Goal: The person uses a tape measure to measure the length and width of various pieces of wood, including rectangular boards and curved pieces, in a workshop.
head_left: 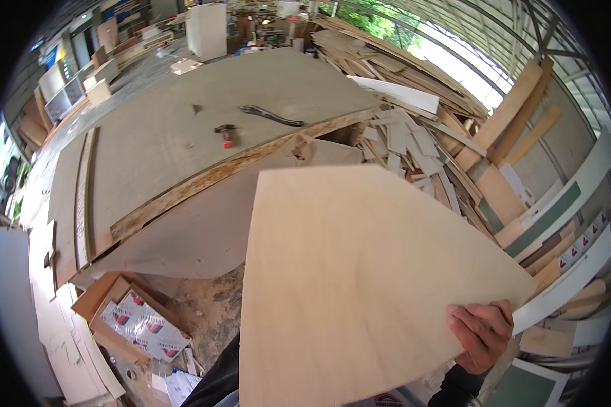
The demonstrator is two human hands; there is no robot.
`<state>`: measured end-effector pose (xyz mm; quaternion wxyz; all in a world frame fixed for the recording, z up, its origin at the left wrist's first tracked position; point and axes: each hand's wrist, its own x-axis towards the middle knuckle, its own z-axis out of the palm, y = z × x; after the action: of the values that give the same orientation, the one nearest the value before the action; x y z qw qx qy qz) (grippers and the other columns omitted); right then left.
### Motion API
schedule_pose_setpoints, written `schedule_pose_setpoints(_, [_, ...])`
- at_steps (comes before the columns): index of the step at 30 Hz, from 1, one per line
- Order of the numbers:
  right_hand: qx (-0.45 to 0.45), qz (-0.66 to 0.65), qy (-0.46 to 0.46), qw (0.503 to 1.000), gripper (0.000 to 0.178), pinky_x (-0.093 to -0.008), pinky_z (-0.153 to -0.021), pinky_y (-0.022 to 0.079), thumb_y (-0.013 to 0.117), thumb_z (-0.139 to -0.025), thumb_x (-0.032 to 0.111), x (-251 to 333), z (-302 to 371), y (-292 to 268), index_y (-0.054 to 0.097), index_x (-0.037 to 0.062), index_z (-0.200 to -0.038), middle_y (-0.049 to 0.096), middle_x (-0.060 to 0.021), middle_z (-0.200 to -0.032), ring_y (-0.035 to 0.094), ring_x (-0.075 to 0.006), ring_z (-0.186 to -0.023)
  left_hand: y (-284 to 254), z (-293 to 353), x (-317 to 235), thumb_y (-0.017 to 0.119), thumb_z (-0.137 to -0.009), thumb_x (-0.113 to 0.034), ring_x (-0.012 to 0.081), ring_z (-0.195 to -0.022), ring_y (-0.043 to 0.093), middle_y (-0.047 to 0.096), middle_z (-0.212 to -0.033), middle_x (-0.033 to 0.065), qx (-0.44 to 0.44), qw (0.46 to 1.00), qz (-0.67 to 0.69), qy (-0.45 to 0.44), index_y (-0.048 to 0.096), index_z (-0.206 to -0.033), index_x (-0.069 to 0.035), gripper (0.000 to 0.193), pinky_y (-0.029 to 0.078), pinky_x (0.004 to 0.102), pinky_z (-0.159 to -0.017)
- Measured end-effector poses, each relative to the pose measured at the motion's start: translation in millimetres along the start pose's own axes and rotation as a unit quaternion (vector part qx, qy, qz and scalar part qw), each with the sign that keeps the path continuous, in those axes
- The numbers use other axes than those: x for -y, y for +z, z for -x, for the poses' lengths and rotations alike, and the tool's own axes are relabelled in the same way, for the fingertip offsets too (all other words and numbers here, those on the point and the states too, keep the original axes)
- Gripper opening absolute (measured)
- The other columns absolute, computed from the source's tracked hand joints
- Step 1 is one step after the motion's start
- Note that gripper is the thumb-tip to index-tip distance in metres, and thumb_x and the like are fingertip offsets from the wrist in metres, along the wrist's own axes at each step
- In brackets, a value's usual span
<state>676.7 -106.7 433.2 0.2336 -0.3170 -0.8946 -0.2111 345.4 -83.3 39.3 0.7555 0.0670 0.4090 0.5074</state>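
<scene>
My right hand grips the lower right edge of a pale plywood panel, its fingers curled over the front face. The panel is tilted up close in front of me, and its upper right corner is cut at a slant. I cannot see my left hand. Beyond the panel is a large worktable. Lying on its top are a small red and black tool, whose kind I cannot make out, and a dark curved strip-like tool.
A long narrow wooden strip lies at the table's left end. An open cardboard box stands on the floor below. Heaped offcuts and stacked boards fill the right side, with leaning planks by the wall.
</scene>
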Motion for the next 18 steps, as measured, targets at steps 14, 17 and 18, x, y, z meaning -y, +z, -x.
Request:
schedule_pose_setpoints(14, [-0.036,-0.018,0.056,0.998,0.018,-0.0313,-0.069,0.042,0.066,-0.071,0.005,-166.8,-58.2,143.1,0.072,0.0107,-0.087,0.072,0.0015,-0.095,0.063,-0.0151,-0.087,43.0,-123.2,-34.8,0.052,-0.093,-0.037,0.0194,-0.085,0.064,0.068,-0.094,0.0113,-0.111,0.994,0.015,0.005,0.059,-0.115,-0.003,0.041,0.054,0.0354,-0.071])
schedule_pose_setpoints(17, [-0.026,-0.033,0.062,0.997,0.023,-0.0326,-0.071,0.043,0.064,-0.069,0.005,-204.3,-80.0,179.2,0.072,0.0094,-0.09,0.072,0.0005,-0.098,0.062,-0.0157,-0.089,54.4,-175.4,-57.3,0.052,-0.092,-0.037,0.0197,-0.085,0.064,0.068,-0.094,0.0114,-0.108,0.994,0.017,0.005,0.059,-0.114,-0.003,0.041,0.054,0.0359,-0.071])
schedule_pose_setpoints(18, [-0.02,-0.033,0.059,0.998,0.025,-0.0328,-0.072,0.043,0.063,-0.068,0.005,-217.0,-85.3,191.3,0.071,0.009,-0.091,0.071,0.0003,-0.099,0.062,-0.0157,-0.09,58.3,-196.5,-66.4,0.052,-0.092,-0.037,0.0199,-0.085,0.064,0.068,-0.094,0.0114,-0.104,0.994,0.019,0.005,0.059,-0.113,-0.003,0.041,0.054,0.036,-0.071])
